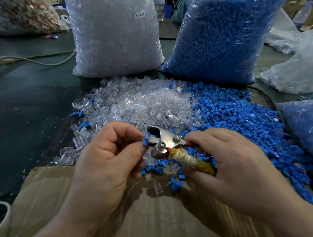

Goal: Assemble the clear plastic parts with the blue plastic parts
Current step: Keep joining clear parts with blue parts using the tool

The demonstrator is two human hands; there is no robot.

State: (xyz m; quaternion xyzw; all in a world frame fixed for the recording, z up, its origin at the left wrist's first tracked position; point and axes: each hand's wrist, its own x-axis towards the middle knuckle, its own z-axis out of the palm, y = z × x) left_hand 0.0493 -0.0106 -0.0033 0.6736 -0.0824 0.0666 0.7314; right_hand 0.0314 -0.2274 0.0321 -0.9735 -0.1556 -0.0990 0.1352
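Left hand (104, 152) pinches a blue part (146, 138) at the head of the metal hand tool (162, 142). Right hand (239, 166) grips the tool's wrapped handle. Behind the tool lie loose clear parts (140, 103) and loose blue parts (241, 118). Farther behind stands a clear-parts bag (112, 44) with a label (140, 15) reading "SJ 017". In front of the tool, cardboard (147, 216) lies on a dark green table (27, 103).

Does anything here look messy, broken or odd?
The handle of the metal tool is bound in yellowed, frayed wrapping, seemingly a makeshift fix. A few stray blue parts lie at the left edge of the clear pile, away from the blue pile. Otherwise nothing stands out.
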